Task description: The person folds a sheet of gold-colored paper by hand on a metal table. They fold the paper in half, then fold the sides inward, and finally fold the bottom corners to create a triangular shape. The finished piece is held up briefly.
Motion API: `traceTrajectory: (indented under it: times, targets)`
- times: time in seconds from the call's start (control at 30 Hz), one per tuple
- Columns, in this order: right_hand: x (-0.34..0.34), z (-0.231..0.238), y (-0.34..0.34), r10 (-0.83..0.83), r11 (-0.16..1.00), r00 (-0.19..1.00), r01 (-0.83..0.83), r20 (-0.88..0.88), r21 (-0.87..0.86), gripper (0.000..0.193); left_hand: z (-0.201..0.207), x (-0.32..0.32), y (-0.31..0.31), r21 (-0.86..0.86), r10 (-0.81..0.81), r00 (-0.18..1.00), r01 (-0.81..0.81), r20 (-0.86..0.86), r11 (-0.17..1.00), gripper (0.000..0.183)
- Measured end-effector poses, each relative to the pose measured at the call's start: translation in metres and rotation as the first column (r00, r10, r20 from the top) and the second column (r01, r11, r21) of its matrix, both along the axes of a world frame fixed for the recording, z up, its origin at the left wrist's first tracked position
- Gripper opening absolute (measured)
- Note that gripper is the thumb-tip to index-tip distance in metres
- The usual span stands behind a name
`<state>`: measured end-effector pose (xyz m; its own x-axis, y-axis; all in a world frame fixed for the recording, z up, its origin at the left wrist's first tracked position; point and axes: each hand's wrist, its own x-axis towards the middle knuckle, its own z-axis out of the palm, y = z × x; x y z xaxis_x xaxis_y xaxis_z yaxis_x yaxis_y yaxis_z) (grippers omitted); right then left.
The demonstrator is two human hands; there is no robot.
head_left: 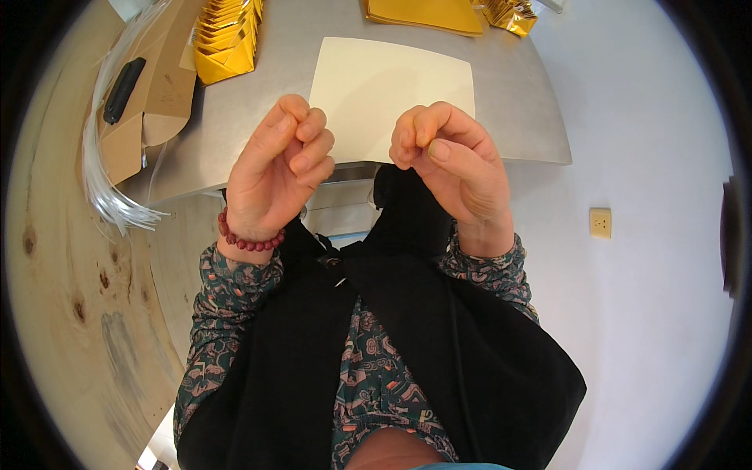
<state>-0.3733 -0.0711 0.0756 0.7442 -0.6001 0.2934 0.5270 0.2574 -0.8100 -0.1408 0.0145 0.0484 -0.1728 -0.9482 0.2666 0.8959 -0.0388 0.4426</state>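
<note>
My left hand (278, 160) is raised over the near edge of a grey metal table (517, 110), its fingers curled shut, thumb against the forefinger. A red bead bracelet (247, 241) circles that wrist. My right hand (446, 160) is held up beside it, also curled shut with fingertips pinched together. Whether a thin thing is pinched between the fingers cannot be made out. Behind both hands a cream sheet of paper (392, 78) lies flat on the table.
A stack of folded gold paper pieces (227, 35) stands at the back left, more gold sheets (427, 12) at the back. A cardboard box (153, 86) with clear plastic strips (98, 168) sits left. A wall socket (600, 222) is at right.
</note>
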Motion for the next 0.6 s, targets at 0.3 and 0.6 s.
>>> traceTrajectory:
  times: [0.3,0.6]
  targets:
    - [0.009,-0.001,0.011,-0.384,0.892,0.909,0.319,-0.161,-0.321,0.02,0.022,-0.036,0.009,-0.372,0.485,0.602,-0.311,0.635,0.874,0.024]
    - [0.008,-0.003,0.011,-0.554,0.677,0.818,0.337,-0.152,-0.655,0.023,0.025,-0.037,0.005,-0.432,0.545,0.429,-0.337,0.721,0.836,0.019]
